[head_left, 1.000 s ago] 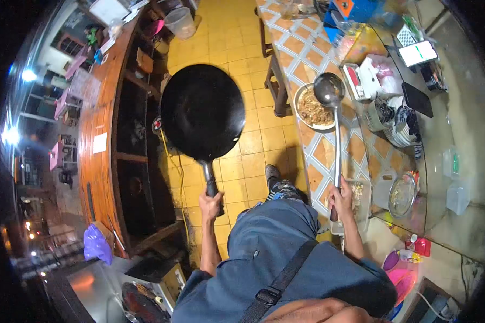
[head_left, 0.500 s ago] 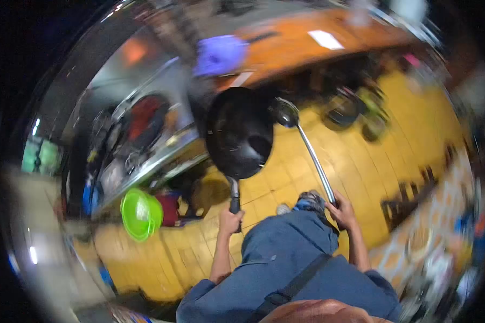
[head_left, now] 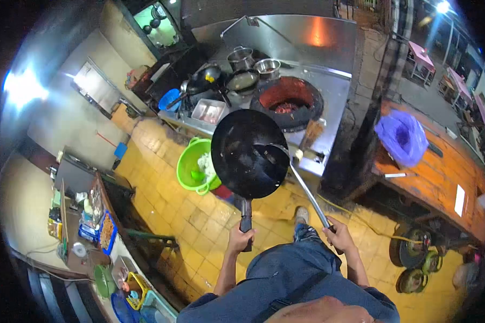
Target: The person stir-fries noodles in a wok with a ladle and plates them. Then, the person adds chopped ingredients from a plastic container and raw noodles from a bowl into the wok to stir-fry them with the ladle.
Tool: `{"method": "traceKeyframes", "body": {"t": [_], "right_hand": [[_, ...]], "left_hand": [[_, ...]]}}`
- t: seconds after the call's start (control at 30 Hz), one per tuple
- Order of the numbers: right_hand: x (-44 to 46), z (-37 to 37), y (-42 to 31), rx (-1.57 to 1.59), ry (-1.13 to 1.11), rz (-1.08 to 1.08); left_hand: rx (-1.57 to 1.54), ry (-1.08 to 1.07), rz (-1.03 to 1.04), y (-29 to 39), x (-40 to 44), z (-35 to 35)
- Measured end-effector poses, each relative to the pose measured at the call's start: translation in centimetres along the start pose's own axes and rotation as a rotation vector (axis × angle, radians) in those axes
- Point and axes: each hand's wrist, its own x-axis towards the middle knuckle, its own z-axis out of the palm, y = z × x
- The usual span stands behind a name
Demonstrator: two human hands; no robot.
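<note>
- Two hands: the left hand (head_left: 241,239) is wrapped around the handle of one black wok (head_left: 241,167); the right hand (head_left: 338,236) is closed around the handle of one long metal ladle (head_left: 310,192).
- The wok is held out in front of the body, above the yellow tiled floor (head_left: 194,237); the ladle's bowl overlaps its dark inside, and whether they touch I cannot tell.
- The step in hand looks like carrying both tools together; moving on would call for firm grips and room around the wok's rim.
- Just beyond the wok: one green basin (head_left: 187,167) with something white inside.
- Farther out, a steel table (head_left: 334,102) bears one round burner (head_left: 272,96), one brush (head_left: 312,132), one metal tray (head_left: 209,110) and two silver pots (head_left: 240,56).
- To the right, one purple bag (head_left: 393,145) sits on a wooden table (head_left: 444,172).
</note>
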Motion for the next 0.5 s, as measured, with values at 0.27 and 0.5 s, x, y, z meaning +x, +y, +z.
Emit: {"method": "traceKeyframes", "body": {"t": [0.27, 0.5], "right_hand": [[18.3, 1.1, -7.1, -0.028, -0.168, -0.006], [25.4, 2.3, -11.3, 0.312, -0.159, 0.126]], "left_hand": [[-0.123, -0.015, -0.103, 8.2, 15.1, 1.1], [-0.145, -0.268, -0.139, 9.5, 26.6, 2.1]]}}
